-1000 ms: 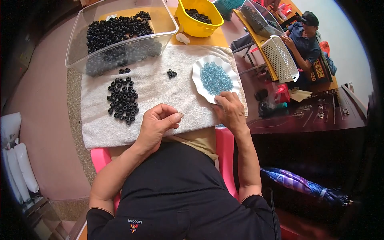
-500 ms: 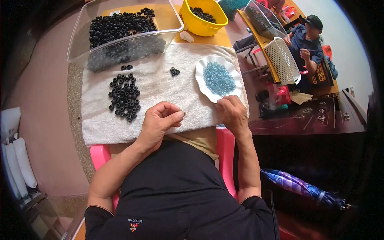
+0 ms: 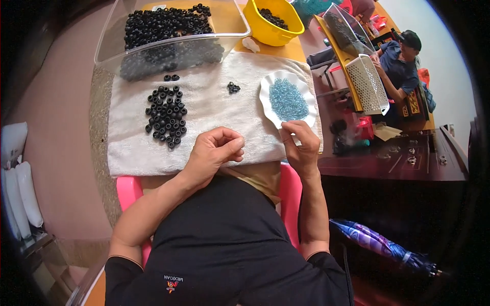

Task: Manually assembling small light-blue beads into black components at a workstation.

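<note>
Just past the near edge of a white towel [image 3: 204,112], my left hand [image 3: 217,153] is closed in a thumb-and-finger pinch. Whatever it holds is too small to make out. My right hand [image 3: 302,148] also pinches, its fingertips at the near rim of a white scalloped plate [image 3: 269,113]; its contents, if any, cannot be seen. Small light-blue glass beads [image 3: 288,99] lie heaped on that plate. Left of my hands is a loose patch of black round beads [image 3: 167,115] with large holes. A small cluster of black beads [image 3: 233,87] sits mid-towel.
A clear plastic bin [image 3: 232,35] of black beads stands at the far left, beside a yellow tub [image 3: 265,33] with dark beads. A crumpled white scrap [image 3: 250,45] lies near the tub. To the right are a white basket [image 3: 367,84], a seated person [image 3: 400,66] and a folded umbrella [image 3: 383,245].
The whole view has shifted slightly. My right fingertips have changed position slightly at the plate's near rim, while my left hand keeps its pinch. The seated person has brought their hands together.
</note>
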Demonstrator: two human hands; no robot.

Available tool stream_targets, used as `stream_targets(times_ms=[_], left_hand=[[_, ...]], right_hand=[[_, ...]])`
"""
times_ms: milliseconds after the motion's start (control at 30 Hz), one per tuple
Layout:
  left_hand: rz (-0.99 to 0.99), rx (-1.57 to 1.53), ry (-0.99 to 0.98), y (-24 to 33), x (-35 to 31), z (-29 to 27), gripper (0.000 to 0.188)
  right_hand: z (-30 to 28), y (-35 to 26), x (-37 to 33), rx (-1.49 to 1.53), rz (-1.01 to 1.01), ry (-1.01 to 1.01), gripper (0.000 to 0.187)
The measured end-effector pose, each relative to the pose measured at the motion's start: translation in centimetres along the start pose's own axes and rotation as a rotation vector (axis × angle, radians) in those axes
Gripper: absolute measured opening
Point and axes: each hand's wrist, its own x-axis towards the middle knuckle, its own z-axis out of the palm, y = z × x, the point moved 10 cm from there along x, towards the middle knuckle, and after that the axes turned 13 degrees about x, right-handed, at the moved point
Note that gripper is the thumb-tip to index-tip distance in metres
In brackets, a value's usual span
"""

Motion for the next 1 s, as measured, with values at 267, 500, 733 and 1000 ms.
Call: stream_targets(times_ms=[267, 500, 733, 1000], left_hand=[[-0.002, -0.008, 0.049, 0.2, 0.5, -1.0, 0.013], [0.009, -0.012, 0.082, 0.1, 0.6, -1.2, 0.011], [0.037, -0.024, 0.084, 0.3, 0.7, -1.4, 0.009], [0.056, -0.009, 0.17, 1.1, 0.5, -2.2, 0.01]], right_hand=[[1.1, -0.1, 1.0, 0.01, -0.015, 0.008, 0.017], [4.3, -0.3, 1.5, 0.005, -0.025, -0.151, 0.014], [8.9, -0.7, 3.5, -0.077, -0.075, -0.301, 0.014], [5.9, 0.5, -0.2, -0.213, 0.11, -0.3, 0.013]])
